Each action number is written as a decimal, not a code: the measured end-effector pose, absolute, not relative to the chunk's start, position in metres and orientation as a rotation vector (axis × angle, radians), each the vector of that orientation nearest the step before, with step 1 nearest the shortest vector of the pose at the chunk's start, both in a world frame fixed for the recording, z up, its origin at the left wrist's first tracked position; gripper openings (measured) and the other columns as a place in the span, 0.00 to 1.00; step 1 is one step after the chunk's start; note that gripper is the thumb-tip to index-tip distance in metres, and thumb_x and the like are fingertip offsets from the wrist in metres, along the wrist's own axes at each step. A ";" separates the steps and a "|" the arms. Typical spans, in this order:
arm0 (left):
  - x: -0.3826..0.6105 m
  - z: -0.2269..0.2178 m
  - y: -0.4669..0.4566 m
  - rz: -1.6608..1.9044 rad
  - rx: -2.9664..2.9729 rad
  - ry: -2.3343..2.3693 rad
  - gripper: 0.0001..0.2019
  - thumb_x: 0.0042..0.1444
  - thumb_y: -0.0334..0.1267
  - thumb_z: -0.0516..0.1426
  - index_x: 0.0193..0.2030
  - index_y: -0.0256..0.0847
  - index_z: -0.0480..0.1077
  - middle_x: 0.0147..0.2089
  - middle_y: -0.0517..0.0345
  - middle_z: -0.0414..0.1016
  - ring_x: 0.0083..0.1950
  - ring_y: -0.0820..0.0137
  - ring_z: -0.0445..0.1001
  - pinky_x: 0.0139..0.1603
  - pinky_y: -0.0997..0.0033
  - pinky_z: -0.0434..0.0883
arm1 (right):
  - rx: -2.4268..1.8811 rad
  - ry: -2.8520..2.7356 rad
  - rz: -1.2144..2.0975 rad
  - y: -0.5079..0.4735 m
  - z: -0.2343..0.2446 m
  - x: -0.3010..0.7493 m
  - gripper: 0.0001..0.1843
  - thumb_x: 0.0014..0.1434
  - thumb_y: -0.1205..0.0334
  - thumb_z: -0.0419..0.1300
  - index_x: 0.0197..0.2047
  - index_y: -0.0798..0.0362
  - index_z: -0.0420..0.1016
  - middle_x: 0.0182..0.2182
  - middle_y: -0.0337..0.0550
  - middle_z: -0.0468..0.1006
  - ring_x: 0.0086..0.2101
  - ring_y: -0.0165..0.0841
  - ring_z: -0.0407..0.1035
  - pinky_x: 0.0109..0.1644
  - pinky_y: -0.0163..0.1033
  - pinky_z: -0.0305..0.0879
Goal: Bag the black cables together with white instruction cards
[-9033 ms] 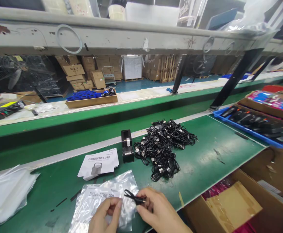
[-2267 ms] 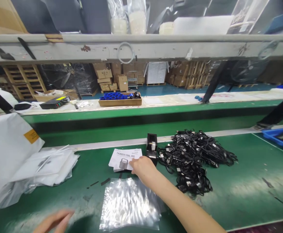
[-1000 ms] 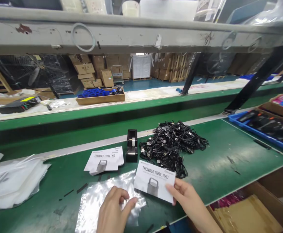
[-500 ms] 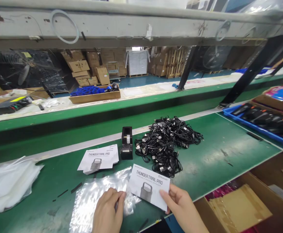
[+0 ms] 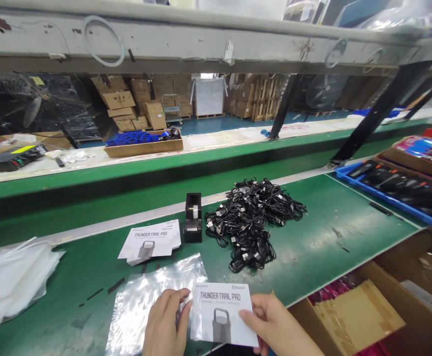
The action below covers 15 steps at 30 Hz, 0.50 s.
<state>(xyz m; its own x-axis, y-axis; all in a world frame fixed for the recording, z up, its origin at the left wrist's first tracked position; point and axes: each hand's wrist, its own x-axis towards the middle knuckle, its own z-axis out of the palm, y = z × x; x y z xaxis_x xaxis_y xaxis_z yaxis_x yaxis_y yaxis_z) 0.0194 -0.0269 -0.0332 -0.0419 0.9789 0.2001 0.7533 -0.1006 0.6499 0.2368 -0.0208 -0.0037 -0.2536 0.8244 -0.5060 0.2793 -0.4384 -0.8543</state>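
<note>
My right hand [image 5: 270, 321] pinches a white printed leaflet [image 5: 206, 321] by its right edge, thumb on top. It reads "Thunder Trail Pro" and shows a speaker. My left hand [image 5: 167, 319] has its fingers curled at the edge of a clear plastic bag [image 5: 130, 301], which lies flat on the bench. The leaflet's left edge meets the bag's opening, where clear film seems to overlap it. Behind the bag lies a stack of matching leaflets [image 5: 149, 241]. Beside that stack stands a black tape dispenser [image 5: 193, 217], and right of it a heap of black cables [image 5: 255, 217].
White plastic bags [image 5: 16, 279] lie at the left of the green bench [image 5: 312, 237]. On the right are a blue tray [image 5: 397, 198] of black items and an open cardboard box [image 5: 360, 316] below the bench edge. A shelf behind bears a carton of blue parts [image 5: 144, 145].
My right hand has brought the leaflet lower and turned it more level, its left edge now at the bag's mouth. My left hand stays by the bag, fingers slightly shifted.
</note>
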 end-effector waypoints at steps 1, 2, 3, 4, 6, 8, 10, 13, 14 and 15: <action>0.019 -0.034 -0.027 0.907 1.919 1.827 0.10 0.57 0.45 0.49 0.38 0.47 0.68 0.34 0.59 0.68 0.35 0.66 0.69 0.38 0.65 0.64 | -1.598 -1.333 1.776 -0.019 -0.003 0.237 0.15 0.52 0.55 0.53 0.32 0.60 0.70 0.14 0.35 0.67 0.14 0.24 0.61 0.15 0.27 0.56; 0.019 -0.035 -0.028 0.912 1.942 1.818 0.10 0.57 0.46 0.49 0.37 0.47 0.68 0.34 0.59 0.68 0.35 0.66 0.69 0.38 0.66 0.64 | -1.611 -1.322 1.795 -0.017 -0.002 0.236 0.15 0.52 0.55 0.53 0.32 0.60 0.69 0.14 0.34 0.66 0.13 0.23 0.60 0.14 0.26 0.55; 0.018 -0.036 -0.028 0.919 1.962 1.811 0.10 0.56 0.47 0.49 0.36 0.47 0.68 0.35 0.59 0.69 0.36 0.66 0.69 0.38 0.66 0.64 | -1.621 -1.313 1.791 -0.015 -0.002 0.236 0.14 0.52 0.55 0.53 0.31 0.60 0.69 0.13 0.33 0.65 0.12 0.22 0.60 0.13 0.25 0.53; 0.018 -0.036 -0.028 0.926 1.985 1.803 0.11 0.55 0.48 0.50 0.35 0.47 0.68 0.34 0.59 0.69 0.36 0.66 0.69 0.37 0.66 0.65 | -1.622 -1.309 1.776 -0.012 -0.002 0.235 0.14 0.52 0.55 0.53 0.31 0.60 0.69 0.12 0.32 0.64 0.12 0.22 0.59 0.12 0.25 0.52; 0.018 -0.038 -0.028 0.948 2.046 1.793 0.12 0.52 0.51 0.53 0.34 0.47 0.68 0.33 0.59 0.69 0.35 0.65 0.69 0.35 0.67 0.65 | -1.592 -1.322 1.745 -0.007 -0.002 0.233 0.14 0.52 0.54 0.53 0.30 0.60 0.68 0.12 0.31 0.63 0.11 0.21 0.58 0.12 0.24 0.50; 0.017 -0.040 -0.028 0.963 2.102 1.790 0.12 0.52 0.51 0.52 0.33 0.46 0.69 0.32 0.58 0.68 0.34 0.66 0.69 0.34 0.67 0.65 | -1.534 -1.346 1.761 -0.003 -0.003 0.233 0.15 0.52 0.53 0.54 0.30 0.60 0.68 0.13 0.31 0.64 0.12 0.21 0.58 0.12 0.24 0.49; 0.016 -0.040 -0.027 0.969 2.133 1.779 0.12 0.56 0.48 0.50 0.31 0.45 0.68 0.31 0.58 0.67 0.32 0.67 0.68 0.33 0.68 0.65 | -1.412 -1.344 1.857 -0.003 -0.001 0.234 0.17 0.51 0.51 0.56 0.29 0.60 0.68 0.13 0.33 0.66 0.14 0.22 0.61 0.15 0.25 0.53; 0.013 -0.034 -0.026 0.998 2.098 1.755 0.11 0.57 0.45 0.49 0.30 0.46 0.68 0.29 0.59 0.66 0.32 0.68 0.67 0.34 0.69 0.65 | -1.163 -1.275 2.063 -0.003 0.003 0.235 0.21 0.49 0.47 0.58 0.26 0.61 0.70 0.18 0.40 0.72 0.20 0.25 0.67 0.25 0.30 0.64; 0.013 -0.031 -0.026 1.016 2.061 1.749 0.10 0.56 0.45 0.50 0.30 0.46 0.68 0.30 0.60 0.66 0.32 0.68 0.68 0.34 0.70 0.65 | -1.103 -1.241 2.111 -0.002 0.004 0.234 0.22 0.48 0.46 0.59 0.25 0.61 0.70 0.20 0.42 0.73 0.22 0.26 0.69 0.29 0.32 0.66; 0.013 -0.027 -0.026 1.036 2.015 1.741 0.10 0.56 0.45 0.50 0.30 0.46 0.69 0.30 0.60 0.65 0.32 0.69 0.68 0.33 0.71 0.65 | -1.070 -1.208 2.144 -0.001 0.005 0.231 0.22 0.46 0.46 0.61 0.24 0.62 0.70 0.21 0.43 0.74 0.23 0.26 0.69 0.31 0.33 0.67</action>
<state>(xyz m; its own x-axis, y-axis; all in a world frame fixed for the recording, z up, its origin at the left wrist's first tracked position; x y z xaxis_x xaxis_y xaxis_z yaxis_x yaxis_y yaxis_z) 0.0130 -0.0262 -0.0273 0.0150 0.9437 0.3305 0.7404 -0.2326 0.6307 0.2311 -0.0011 0.0050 -0.5951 0.6940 -0.4052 -0.0126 -0.5122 -0.8588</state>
